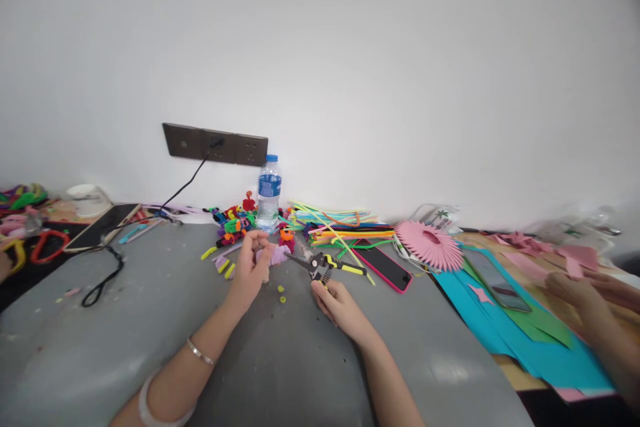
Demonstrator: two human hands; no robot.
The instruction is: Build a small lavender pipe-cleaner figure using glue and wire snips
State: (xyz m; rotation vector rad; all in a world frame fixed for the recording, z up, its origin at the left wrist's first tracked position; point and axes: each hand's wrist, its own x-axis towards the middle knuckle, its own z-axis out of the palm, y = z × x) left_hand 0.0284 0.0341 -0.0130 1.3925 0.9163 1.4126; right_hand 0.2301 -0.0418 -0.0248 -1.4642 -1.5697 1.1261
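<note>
While the left hand [254, 261] pinches a fuzzy lilac piece [280, 254] between its thumb and fingers, the right hand [341, 308] is closed around one handle of the pliers [317, 268], which have black and yellow handles. The other handle points to the right, apart from the fingers. The lilac piece is in the middle of the scene, above the grey tabletop [250, 367], and the nose of the pliers points left and reaches it. Whether the jaws bite the piece, I cannot tell. A silver bracelet [200, 351] is on the left wrist.

Just below the two hands, on the near side, lie small yellow-green bits [282, 299]. On the far side, a water bottle [269, 197] with a blue cap stands upright near the wall, and colourful fuzzy figures [235, 223] are heaped to its left. To its right lies a loose pile of pipe cleaners [345, 219] in many colours. Nearer than this pile there is a phone in a pink case [384, 267], and to the right of it a round pleated pink paper piece [429, 245].

At the right side, a co-worker's hand [573, 290] is near pink paper, and its fingers are too blurred to tell their grip. Blue sheets [467, 323] lie to the left of it. At the left side, a black cable [120, 265] lies in a loop.
</note>
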